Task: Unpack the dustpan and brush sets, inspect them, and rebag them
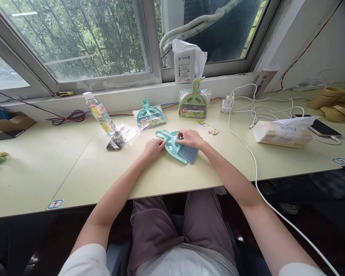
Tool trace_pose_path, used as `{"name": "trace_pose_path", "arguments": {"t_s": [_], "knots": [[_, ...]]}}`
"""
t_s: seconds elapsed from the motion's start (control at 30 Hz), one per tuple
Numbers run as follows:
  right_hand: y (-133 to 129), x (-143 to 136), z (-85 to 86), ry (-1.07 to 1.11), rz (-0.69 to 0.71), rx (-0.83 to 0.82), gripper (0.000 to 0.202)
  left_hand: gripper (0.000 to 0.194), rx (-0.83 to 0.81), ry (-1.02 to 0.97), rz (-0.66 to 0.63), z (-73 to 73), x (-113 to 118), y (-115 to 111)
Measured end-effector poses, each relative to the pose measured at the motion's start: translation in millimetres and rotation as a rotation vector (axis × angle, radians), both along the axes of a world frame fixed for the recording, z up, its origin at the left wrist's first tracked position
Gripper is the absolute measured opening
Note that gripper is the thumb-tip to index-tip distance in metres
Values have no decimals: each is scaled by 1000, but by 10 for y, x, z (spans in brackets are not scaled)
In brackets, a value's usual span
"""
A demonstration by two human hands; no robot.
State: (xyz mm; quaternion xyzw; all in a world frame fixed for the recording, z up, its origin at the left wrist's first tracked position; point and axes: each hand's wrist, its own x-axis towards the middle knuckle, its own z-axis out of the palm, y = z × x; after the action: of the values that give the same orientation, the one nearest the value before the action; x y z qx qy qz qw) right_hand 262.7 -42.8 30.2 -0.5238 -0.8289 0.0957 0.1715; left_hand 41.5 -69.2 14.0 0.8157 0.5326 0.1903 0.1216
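A teal dustpan (172, 150) lies on the table in front of me, with a small brush (188, 153) of grey-blue bristles resting on it. My left hand (154, 148) is closed at the dustpan's left edge, thumb and fingers pinched together there. From the right, my right hand (189, 138) pinches the teal brush near its handle. Behind them sit a wrapped teal dustpan set (150, 115) and an upright stack of wrapped green sets (194, 103). A printed card (207, 127) lies just beyond my right hand.
Left of the hands are a bottle (99, 113), clear crumpled wrap (128, 134) and a phone (114, 144). To the right, a white cable (251, 153) runs over the table edge beside a tissue pack (281, 133).
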Motion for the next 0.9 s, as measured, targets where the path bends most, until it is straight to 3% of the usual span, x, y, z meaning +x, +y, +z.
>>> {"name": "trace_pose_path", "arguments": {"t_s": [0.23, 0.33, 0.47, 0.63, 0.8, 0.9], "knots": [[-13, -21, -48, -40, 126, 44, 19, 35, -88, -94, -293, 118, 7, -94], [-3, -9, -49, -25, 201, 35, 20, 24, 77, -143, -273, 144, -51, -69], [-9, -11, -40, -2, 267, 28, 19, 27, 328, -129, -308, 165, -114, -8], [-23, -15, -25, 23, 281, 15, 17, 26, 365, 54, -327, 201, -211, 44], [-10, -11, -40, 17, 276, 23, 18, 27, 467, 195, -308, 64, -226, 86], [5, -9, -57, 23, 291, 30, 19, 30, 510, 255, -364, -45, -174, 79]]}}
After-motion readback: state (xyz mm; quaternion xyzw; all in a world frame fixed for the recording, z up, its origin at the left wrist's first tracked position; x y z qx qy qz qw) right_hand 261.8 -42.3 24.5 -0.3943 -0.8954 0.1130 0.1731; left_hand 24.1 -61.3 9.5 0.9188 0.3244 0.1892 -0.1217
